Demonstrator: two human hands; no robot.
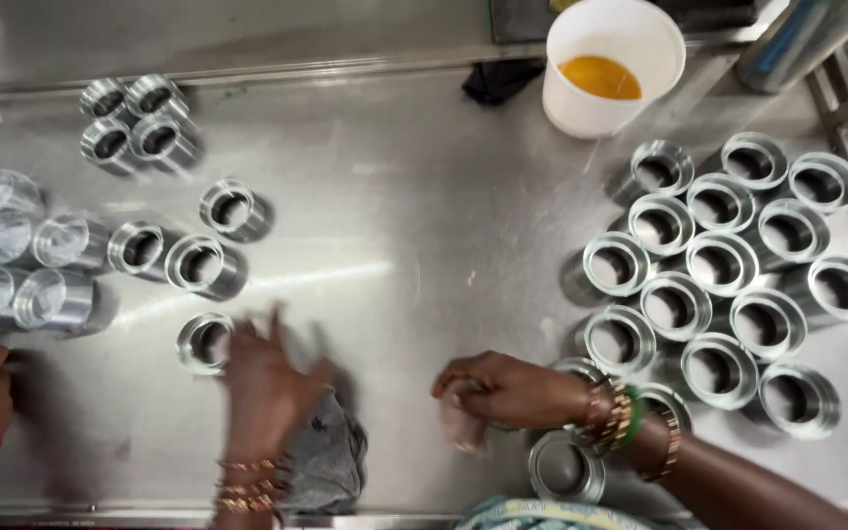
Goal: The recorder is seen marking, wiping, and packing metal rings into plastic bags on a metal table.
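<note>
Your left hand (265,378), blurred, lies spread in a wide grip on the grey cloth (331,461), just beside a metal ring (204,343). Your right hand (507,391) has its grip curled around something pale (hidden). Ring clusters (723,265) crowd the worktop (414,216); a white bucket (612,67) stands behind them.

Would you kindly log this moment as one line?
left hand: by metal ring, over grey cloth | right hand: closed on something unclear
</note>
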